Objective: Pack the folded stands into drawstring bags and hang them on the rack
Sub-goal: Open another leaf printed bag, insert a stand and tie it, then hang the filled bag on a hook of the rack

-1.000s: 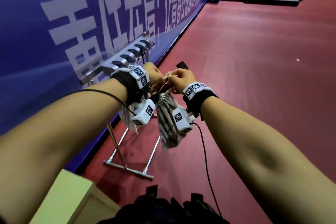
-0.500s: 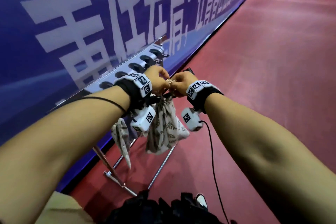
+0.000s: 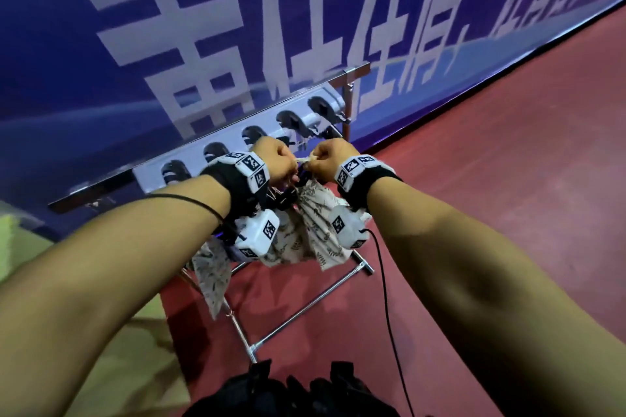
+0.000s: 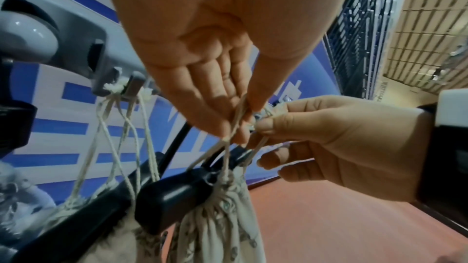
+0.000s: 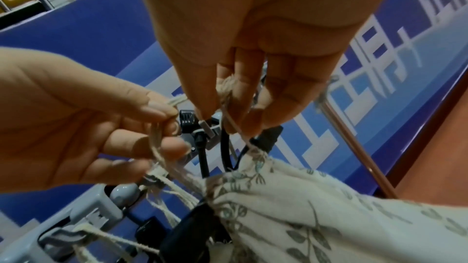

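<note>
Over the last second I've brought the drawstring bag (image 3: 315, 230) up against the rack (image 3: 237, 149) at mid-frame, level with its hooks. My left hand (image 3: 276, 162) and right hand (image 3: 327, 159) each pinch a cord (image 4: 229, 143) at the bag's cinched mouth, the black stand (image 4: 172, 197) poking out. Another bag (image 3: 213, 274) already hangs at lower left, so I judge only looping these cords over a hook remains.

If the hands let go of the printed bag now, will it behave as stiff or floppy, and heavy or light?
The bag would probably sag: its cloth hangs in soft folds. A black stand sticks out of its mouth, so it likely drops bottom-first. The cords, thin and pulled taut by both hands, suggest some weight.
</note>
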Tool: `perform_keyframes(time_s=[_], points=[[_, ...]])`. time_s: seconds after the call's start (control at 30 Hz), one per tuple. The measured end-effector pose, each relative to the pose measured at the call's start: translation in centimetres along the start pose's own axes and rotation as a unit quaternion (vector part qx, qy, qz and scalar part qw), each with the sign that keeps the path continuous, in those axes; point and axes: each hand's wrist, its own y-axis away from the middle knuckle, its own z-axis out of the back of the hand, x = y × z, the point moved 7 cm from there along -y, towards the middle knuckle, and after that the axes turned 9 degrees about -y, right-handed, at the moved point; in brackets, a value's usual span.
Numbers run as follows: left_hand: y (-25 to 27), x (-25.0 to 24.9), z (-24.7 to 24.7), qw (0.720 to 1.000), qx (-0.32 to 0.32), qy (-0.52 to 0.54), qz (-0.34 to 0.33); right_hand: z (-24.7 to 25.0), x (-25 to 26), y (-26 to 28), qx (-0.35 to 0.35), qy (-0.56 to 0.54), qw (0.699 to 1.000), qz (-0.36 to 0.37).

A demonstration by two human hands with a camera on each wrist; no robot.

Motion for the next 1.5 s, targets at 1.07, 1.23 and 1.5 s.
perform_keyframes(time_s=[1.07,1.23,1.5], points=[[-4.8,0.1,0.0,0.890,-0.127,-0.438,0.006,-4.5,-1.7,-5.6,-0.011,-0.027,1.000,-0.008],[-4.6,-0.2,-0.1,0.884,-0.118,-0.452,-0.011,-4.5,-1.7,-4.3,-0.018,-0.069,0.997,-0.004],[-3.9,-0.1,0.4,0.908,-0.070,-0.412,-0.024,-1.8,-1.7,-2.0,-0.080,-0.075,0.993,-0.039]])
